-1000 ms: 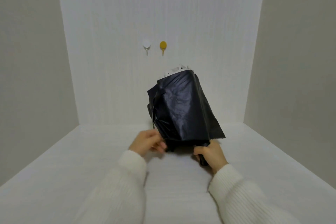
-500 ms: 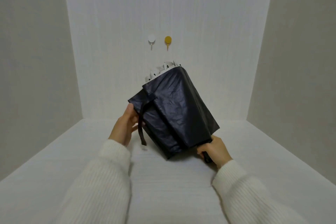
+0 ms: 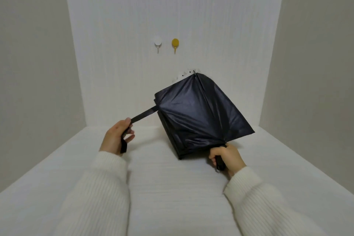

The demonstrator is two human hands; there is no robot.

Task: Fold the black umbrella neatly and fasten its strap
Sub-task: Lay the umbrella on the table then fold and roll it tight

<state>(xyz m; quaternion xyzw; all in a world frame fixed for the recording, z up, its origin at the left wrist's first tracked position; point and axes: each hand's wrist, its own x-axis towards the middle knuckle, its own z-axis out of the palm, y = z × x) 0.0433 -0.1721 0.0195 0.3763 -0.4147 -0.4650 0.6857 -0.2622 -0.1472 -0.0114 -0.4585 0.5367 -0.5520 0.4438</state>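
Observation:
The black umbrella (image 3: 201, 115) is collapsed, its loose canopy hanging in folds, held above the white surface and tilted up and away from me. White rib tips show at its far top end. My right hand (image 3: 227, 156) grips the black handle at the lower right. My left hand (image 3: 116, 137) holds the black strap (image 3: 144, 115), which runs taut from the canopy's left edge down to my fingers; the strap's free end hangs past my palm.
A white hook (image 3: 157, 43) and a yellow hook (image 3: 175, 43) are stuck on the back wall. The white surface (image 3: 172, 188) is boxed in by walls on the left, right and back. My two white sleeves fill the foreground.
My left hand took the dangling strap and pulled it out to the left until taut. The umbrella turned in my right hand, showing a broader face of the canopy.

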